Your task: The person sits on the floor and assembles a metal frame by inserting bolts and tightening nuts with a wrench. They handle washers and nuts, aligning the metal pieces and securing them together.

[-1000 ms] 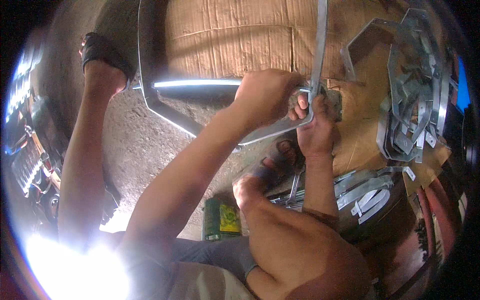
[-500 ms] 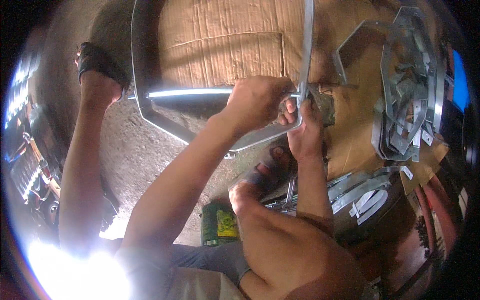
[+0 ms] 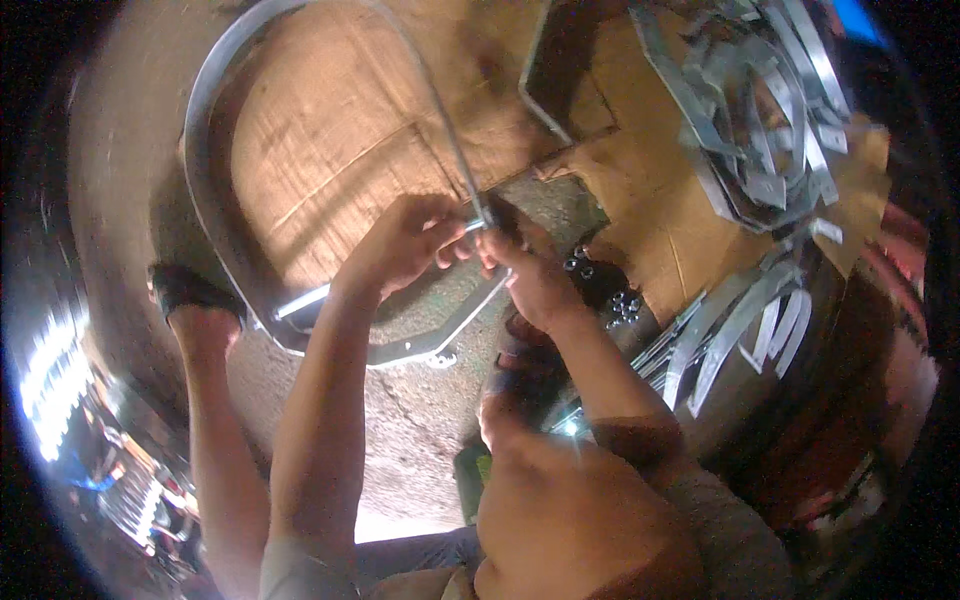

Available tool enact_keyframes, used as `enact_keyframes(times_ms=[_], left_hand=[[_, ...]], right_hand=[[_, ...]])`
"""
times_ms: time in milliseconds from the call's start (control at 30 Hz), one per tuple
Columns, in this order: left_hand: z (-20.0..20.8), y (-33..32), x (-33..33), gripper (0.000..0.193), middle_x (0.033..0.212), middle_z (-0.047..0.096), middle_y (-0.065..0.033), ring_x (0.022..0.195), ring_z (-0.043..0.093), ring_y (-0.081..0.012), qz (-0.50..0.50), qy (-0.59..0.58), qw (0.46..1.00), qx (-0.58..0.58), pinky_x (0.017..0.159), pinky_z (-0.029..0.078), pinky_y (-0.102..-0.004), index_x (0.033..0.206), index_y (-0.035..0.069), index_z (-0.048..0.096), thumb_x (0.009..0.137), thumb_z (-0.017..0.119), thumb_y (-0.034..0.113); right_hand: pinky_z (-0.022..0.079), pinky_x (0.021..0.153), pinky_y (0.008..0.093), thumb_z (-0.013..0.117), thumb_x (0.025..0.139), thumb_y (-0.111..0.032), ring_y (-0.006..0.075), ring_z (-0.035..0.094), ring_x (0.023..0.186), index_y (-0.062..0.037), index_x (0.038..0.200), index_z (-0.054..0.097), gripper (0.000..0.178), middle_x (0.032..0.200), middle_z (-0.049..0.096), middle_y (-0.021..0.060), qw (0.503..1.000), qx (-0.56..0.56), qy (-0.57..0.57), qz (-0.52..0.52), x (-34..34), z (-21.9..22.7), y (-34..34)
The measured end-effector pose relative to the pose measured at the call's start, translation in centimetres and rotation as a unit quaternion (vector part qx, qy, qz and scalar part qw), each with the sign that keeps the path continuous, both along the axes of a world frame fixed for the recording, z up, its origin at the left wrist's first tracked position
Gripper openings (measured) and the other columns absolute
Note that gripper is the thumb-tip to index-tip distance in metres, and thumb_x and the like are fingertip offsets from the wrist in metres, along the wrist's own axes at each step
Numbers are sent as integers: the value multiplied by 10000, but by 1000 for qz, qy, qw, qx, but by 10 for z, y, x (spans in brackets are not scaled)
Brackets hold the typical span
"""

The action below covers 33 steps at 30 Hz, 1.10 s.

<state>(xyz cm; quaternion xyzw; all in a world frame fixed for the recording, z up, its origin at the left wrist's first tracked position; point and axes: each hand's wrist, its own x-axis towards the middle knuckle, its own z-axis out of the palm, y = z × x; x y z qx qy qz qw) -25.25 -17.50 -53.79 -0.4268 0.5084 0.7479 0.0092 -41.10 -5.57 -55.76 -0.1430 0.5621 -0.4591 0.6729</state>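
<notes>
A large bent flat-metal frame [image 3: 207,190] stands between my legs, with a shiny metal rod [image 3: 303,300] running across it. My left hand [image 3: 400,245] is closed, thumb and fingers pinched around the rod's right end, where it meets the frame's side. Opposite it, my right hand [image 3: 540,288] wraps around that side of the frame, close to its lower corner. The two hands' fingertips nearly meet at the joint. Behind my left forearm the middle of the rod is hidden, and the fingers cover the exact spot where rod and frame join.
Cardboard [image 3: 330,150] lies under the frame's far part. Several loose nuts [image 3: 625,307] rest right of my right hand. Bent metal brackets [image 3: 715,130] are heaped at the far right, with metal strips [image 3: 730,320] nearer. A green can [image 3: 468,482] stands beside my right leg.
The view has turned, and the frame now appears tilted and farther left. My left hand has shifted from over the rod to its end. The nuts have come into sight.
</notes>
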Motion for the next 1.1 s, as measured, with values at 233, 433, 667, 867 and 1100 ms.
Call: enact_keyframes(times_ms=[233, 433, 667, 867, 1100], left_hand=[[1, 31, -21, 122, 763, 692, -85, 769, 689, -176, 41, -111, 960, -255, 667, 531, -315, 997, 10, 667, 935, 586, 77], [9, 14, -15, 415, 1280, 555, -136, 1029, 632, -213, 196, -17, 980, 14, 743, 540, -342, 1213, 73, 571, 984, 529, 417], [17, 1, -72, 542, 758, 546, -57, 706, 559, -139, 375, -38, 924, 65, 564, 439, -274, 1050, 46, 565, 975, 494, 577], [22, 4, -65, 476, 621, 382, 30, 521, 376, -105, 407, 28, 905, 121, 468, 342, -271, 829, 146, 480, 942, 541, 604], [39, 7, -61, 507, 627, 366, 33, 531, 350, -104, 422, 41, 895, 137, 471, 329, -264, 833, 130, 482, 933, 534, 625]], right_hand=[[413, 627, 257, 615, 928, -309, 77, 503, 724, -68, 1139, 608, 320, 886, 616, -2, 1000, -22, 20, -1, -5, 25, -14], [479, 777, 268, 647, 925, -243, 128, 592, 909, -48, 1242, 595, 376, 1019, 666, 49, 998, -31, 37, -41, 2, 30, -2], [446, 980, 290, 709, 895, -92, 118, 553, 1107, 0, 1386, 492, 544, 1227, 620, 64, 984, -48, -99, -142, 37, 19, 17], [486, 952, 291, 722, 880, -61, 151, 567, 1130, -1, 1404, 455, 591, 1257, 597, 93, 953, -54, -207, -214, 52, 19, 29], [507, 881, 309, 789, 843, -220, 157, 603, 1049, -11, 1318, 501, 593, 1146, 640, 110, 993, -53, -13, -105, 50, 31, 29]])
